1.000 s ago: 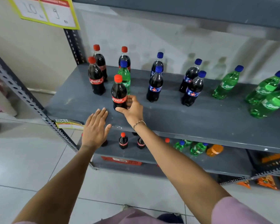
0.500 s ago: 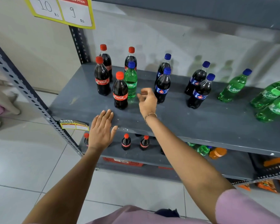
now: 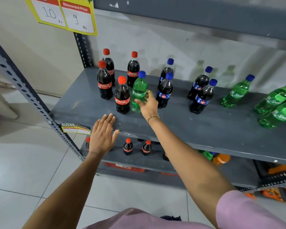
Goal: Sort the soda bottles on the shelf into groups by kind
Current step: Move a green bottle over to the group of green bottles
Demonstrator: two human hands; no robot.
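On the grey shelf (image 3: 196,128), several red-capped Coca-Cola bottles stand at the left, the nearest one (image 3: 122,96) in front. A green Sprite bottle (image 3: 139,90) with a blue cap stands upright among them, and my right hand (image 3: 148,104) is wrapped around its lower half. Several dark blue-capped cola bottles (image 3: 165,91) stand in the middle. More Sprite bottles (image 3: 237,93) stand at the right end. My left hand (image 3: 102,134) lies flat on the shelf's front edge, fingers apart, holding nothing.
A yellow price sign (image 3: 63,14) hangs at upper left above the perforated steel upright (image 3: 30,96). The lower shelf holds small Coca-Cola bottles (image 3: 128,146), green bottles and an orange bottle (image 3: 221,159). Tiled floor lies below left.
My right hand left the front Coca-Cola bottle, moved right and back, and closed around the Sprite bottle. The left hand stayed on the shelf edge.
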